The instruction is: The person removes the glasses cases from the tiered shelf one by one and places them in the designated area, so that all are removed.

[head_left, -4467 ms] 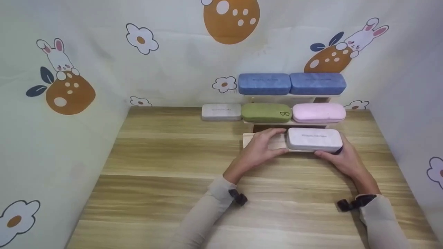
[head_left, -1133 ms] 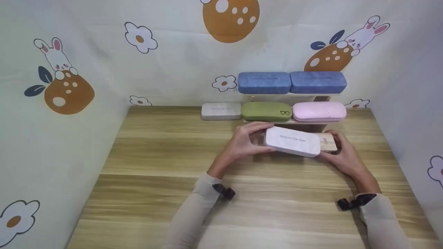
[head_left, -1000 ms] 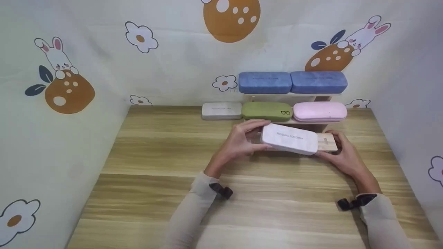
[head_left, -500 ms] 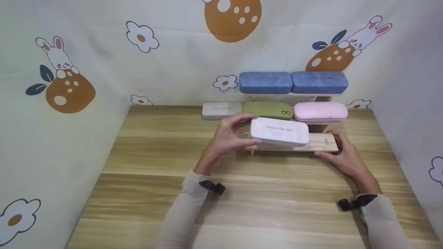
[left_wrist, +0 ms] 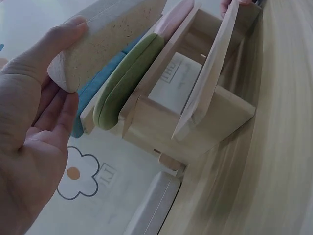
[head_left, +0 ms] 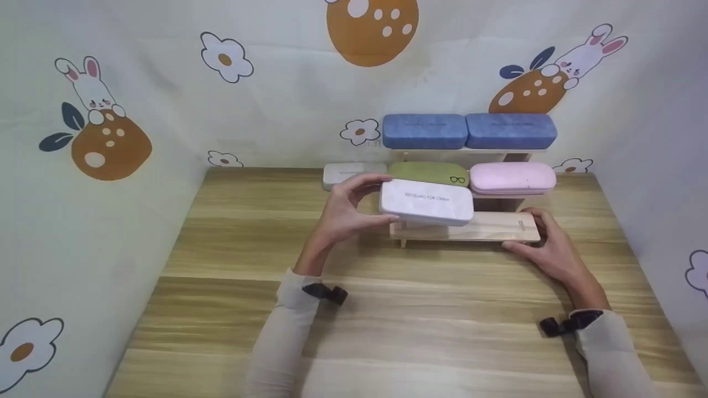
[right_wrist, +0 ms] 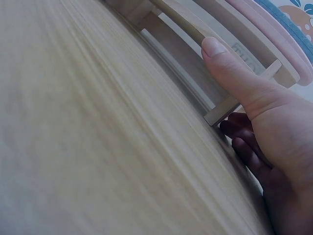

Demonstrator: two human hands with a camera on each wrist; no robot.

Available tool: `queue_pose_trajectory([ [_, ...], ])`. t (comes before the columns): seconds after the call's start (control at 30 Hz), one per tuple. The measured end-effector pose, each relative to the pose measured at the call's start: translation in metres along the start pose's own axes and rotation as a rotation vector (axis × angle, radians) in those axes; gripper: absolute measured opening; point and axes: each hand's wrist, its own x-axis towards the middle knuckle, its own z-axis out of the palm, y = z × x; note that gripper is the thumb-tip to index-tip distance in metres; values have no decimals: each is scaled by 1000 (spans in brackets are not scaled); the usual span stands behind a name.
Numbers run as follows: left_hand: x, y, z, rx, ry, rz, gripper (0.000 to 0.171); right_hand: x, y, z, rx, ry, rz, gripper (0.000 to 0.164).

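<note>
Here, the left hand (head_left: 343, 214) pinches the left end of a white case (head_left: 427, 202), thumb along the near long side and fingers along the far one. The case is a rounded-edged oblong, its faintly marbled lid printed with small dark lettering; it hangs in the air above the lowest step of a stand (head_left: 498, 228) of smooth, pale, fine-grained wood. The right hand (head_left: 553, 251) curls round that step's right end, thumb against the front edge. On the middle level a plump green case (head_left: 427, 172), bearing a black spectacles outline, sits beside a glossy, pill-shaped pink case (head_left: 513, 178). Two boxy cases (head_left: 425, 131) in mottled blue lie end to end on top. Left of the stand, partly hidden, a slim greyish case (head_left: 345, 172) rests on the streaky wood-grain table (head_left: 232, 331).
</note>
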Motion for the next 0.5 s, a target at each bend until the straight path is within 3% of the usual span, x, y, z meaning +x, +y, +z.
queue_pose_trajectory([
  [0.5, -7, -1, -43, -44, 130, 18, 73, 1, 6, 1, -10, 10, -12, 81],
])
